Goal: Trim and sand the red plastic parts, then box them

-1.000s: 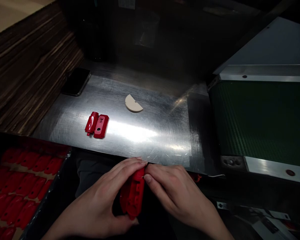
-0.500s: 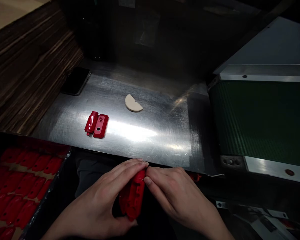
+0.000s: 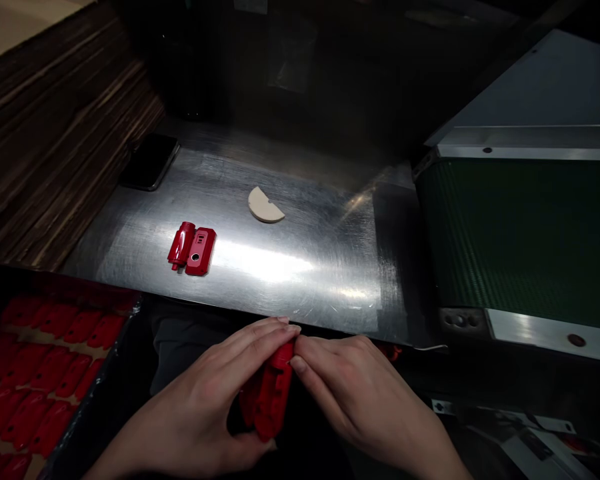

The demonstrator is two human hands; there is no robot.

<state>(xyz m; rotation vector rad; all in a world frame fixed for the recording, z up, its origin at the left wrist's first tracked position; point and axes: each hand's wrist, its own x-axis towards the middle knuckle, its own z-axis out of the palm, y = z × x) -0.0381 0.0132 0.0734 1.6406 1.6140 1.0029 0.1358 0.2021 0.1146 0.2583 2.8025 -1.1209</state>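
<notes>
Both of my hands are low in the view, just below the steel table's front edge. My left hand (image 3: 200, 393) grips a red moulded plastic part (image 3: 271, 397) from the left, with the thumb below and the fingers across it. My right hand (image 3: 355, 393) pinches the part's top end with its fingertips, hiding that end. On the steel table (image 3: 300, 280), a red two-piece plastic assembly (image 3: 193, 250) lies flat, out of reach of both fingertips. A cream half-disc (image 3: 265, 205) lies beyond it.
A black smartphone (image 3: 150, 161) lies at the table's far left. A tray of several red parts (image 3: 45, 353) sits at lower left. A green conveyor belt (image 3: 515, 233) runs along the right, and stacked cardboard (image 3: 55, 133) rises at upper left.
The red part has shifted slightly between my hands, and my fingers have adjusted around it. The whole view has drifted a little upward.
</notes>
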